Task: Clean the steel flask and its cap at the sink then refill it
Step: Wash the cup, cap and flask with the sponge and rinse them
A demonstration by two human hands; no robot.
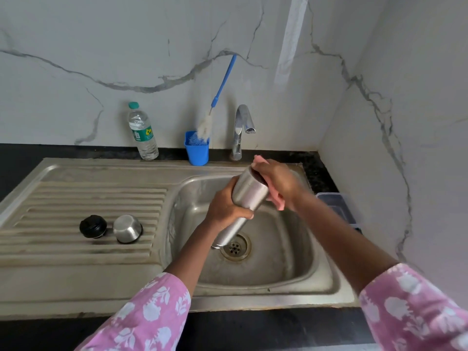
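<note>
Steel flask (249,195) in left hand (225,206), cloth (278,203) in right hand (278,181)

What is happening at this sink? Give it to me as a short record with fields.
Place: steel sink with a drainboard, marble-look wall
Left hand: grips the steel flask around its middle
Right hand: holds a pink sponge against the flask's upper end
Flask position: tilted over the sink, lower end toward the drain
On the drainboard: black stopper and steel cap, side by side
Behind the sink: water bottle, blue cup holding a bottle brush, tap with no stream visible
</note>
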